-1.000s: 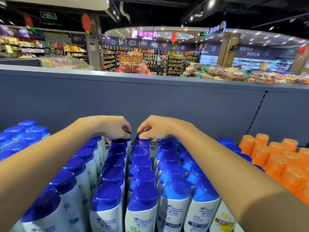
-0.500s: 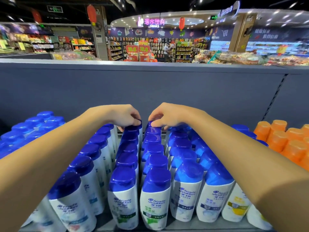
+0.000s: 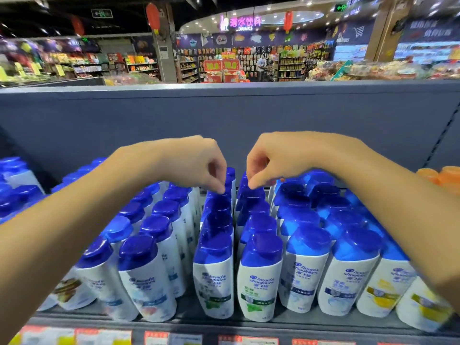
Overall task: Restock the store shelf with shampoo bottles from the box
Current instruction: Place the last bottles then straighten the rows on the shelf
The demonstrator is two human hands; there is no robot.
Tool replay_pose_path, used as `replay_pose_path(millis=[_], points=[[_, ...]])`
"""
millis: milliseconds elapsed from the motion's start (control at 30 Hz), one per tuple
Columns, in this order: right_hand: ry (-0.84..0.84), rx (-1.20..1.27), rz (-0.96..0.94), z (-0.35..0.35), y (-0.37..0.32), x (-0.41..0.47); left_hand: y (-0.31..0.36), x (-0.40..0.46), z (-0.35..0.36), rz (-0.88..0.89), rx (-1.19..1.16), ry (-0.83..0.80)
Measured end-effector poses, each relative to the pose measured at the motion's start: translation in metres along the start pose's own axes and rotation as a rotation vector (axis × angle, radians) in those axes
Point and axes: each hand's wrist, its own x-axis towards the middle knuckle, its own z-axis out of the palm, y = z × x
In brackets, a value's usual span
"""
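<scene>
My forearms cover several back rows of the shampoo bottles [image 3: 214,267], and motion blur smears the labels at both edges. The bottles stand in rows on the shelf [image 3: 189,307]. My left hand [image 3: 196,163] and right hand [image 3: 271,158] hang above the rear caps, fingers curled and pinched downward, fingertips at the caps; I cannot tell whether they grip anything.

— What is carried by the grey shelf [image 3: 189,306]?
— Rows of white shampoo bottles [image 3: 260,277] with blue caps are stood upright on it; orange-capped bottles [image 3: 445,176] are set at its right end.
</scene>
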Motion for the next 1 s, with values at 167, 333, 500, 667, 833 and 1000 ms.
replay_pose_path(millis=[167,333,500,667,833,1000], points=[[-0.037,-0.03,0.007,0.022,-0.009,-0.018,0.01,-0.025,0.022,0.018,0.042,-0.037],[0.006,-0.004,0.037,0.031,-0.004,-0.02,0.009,-0.029,0.026,0.041,-0.01,0.022],[0.041,0.112,0.074,0.039,-0.002,-0.025,0.01,-0.034,0.032,0.04,-0.038,0.025],[0.08,0.059,0.083,0.039,-0.006,-0.029,0.01,-0.038,0.033,0.033,-0.033,0.048],[0.092,0.04,0.032,0.029,-0.022,-0.047,0.01,-0.046,0.036,0.064,-0.076,0.051],[0.029,-0.008,0.059,0.039,-0.033,-0.045,0.01,-0.046,0.039,0.079,-0.083,0.087]])
